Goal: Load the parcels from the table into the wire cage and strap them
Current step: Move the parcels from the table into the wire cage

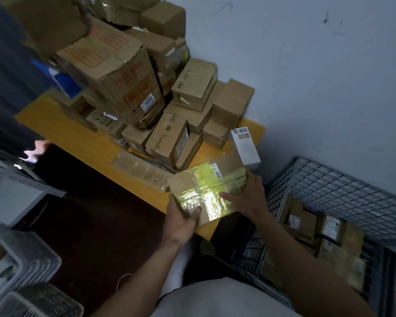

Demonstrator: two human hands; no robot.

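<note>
Single view — head-worn wide-angle, facing forward and steeply down. Horizon tilted: yellow wooden table [78, 138] runs diagonally, upper left to centre. Left hand [183, 223] and right hand [247, 197], gripping a taped brown cardboard parcel [206, 186], sit close under the lens, mid-frame. Grey wire-mesh cage [343, 191] lower right — pale painted wall [306, 65] upper right. Edges blurred.

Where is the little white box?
In the head view, the white box stands at the right end of the yellow table, just behind the held taped parcel.

A parcel sorting room: stacked cardboard boxes [128, 72] on a table [62, 124], wire cage [343, 193] alongside.
</note>
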